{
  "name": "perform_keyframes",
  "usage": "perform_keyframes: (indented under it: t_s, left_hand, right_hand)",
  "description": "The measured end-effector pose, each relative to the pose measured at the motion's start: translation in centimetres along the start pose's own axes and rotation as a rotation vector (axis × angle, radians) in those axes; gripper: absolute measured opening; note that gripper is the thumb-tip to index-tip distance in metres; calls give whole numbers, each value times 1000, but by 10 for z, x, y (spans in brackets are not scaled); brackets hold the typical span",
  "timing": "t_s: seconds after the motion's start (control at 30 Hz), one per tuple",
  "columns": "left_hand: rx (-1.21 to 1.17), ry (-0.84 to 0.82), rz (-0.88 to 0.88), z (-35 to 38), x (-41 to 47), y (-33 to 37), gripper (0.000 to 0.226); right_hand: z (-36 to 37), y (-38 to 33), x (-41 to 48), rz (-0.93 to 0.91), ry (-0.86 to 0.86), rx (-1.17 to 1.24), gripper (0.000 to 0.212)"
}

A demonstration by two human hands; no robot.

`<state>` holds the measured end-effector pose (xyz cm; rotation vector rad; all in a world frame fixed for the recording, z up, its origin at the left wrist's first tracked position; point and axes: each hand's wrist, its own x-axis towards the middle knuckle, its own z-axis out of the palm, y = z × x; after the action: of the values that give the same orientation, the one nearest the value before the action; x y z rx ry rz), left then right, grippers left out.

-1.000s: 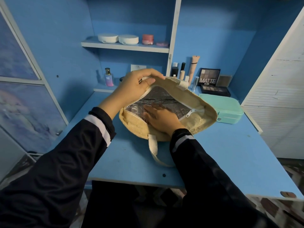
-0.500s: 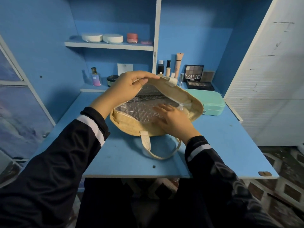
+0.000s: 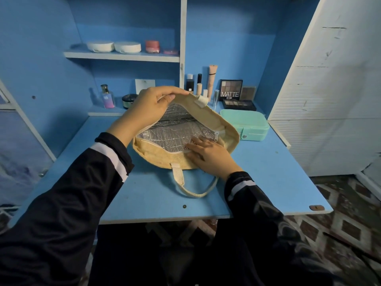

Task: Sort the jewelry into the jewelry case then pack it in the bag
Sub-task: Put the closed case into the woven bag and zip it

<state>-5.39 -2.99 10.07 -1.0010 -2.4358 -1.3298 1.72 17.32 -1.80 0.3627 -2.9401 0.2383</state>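
Floppy jute bag (image 3: 156, 156) lies mid-table (image 3: 268, 182), left hand (image 3: 147, 107) pinching its top rim, propping the mouth open. Right hand (image 3: 208, 154) lies flat on the foil lining, gripping nothing. Jewelry case (image 3: 247, 122), closed, sits just beside the bag and looks rigid and light: grab across its sides.

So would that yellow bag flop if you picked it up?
Probably floppy: the left hand lifts one edge of the bag and it bends; the handle lies limp on the table. Likely light: only silver lining shows inside.

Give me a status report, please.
Left hand grips tan woven bag open; right hand flat on silver lining. Mint-green jewelry case closed, outside bag.
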Motion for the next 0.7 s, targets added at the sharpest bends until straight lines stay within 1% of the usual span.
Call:
perform_keyframes:
  t_s: [0.1, 0.23, 0.4, 0.43, 0.53, 0.6, 0.7]
  left_hand:
    - [2, -16, 0, 0, 0, 0, 43]
    - [7, -46, 9, -2, -2, 3, 45]
    - [42, -108, 32, -9, 1, 13, 44]
    - [44, -122, 38, -10, 2, 14, 45]
    - [35, -162, 35, -10, 1, 16, 46]
    - [7, -180, 24, -7, 0, 15, 45]
    - [-30, -185, 24, -4, -4, 14, 42]
  right_hand:
    - [-1, 1, 1, -2, -2, -1, 48]
    - [1, 1, 1, 2, 3, 2, 62]
    - [-5, -1, 0, -11, 23, 11, 61]
    - [-7, -2, 0, -25, 37, 13, 60]
    - [-11, 1, -2, -61, 55, 65, 42]
    - [-13, 4, -5, -80, 84, 119, 40]
    - [-15, 10, -13, -117, 174, 197, 37]
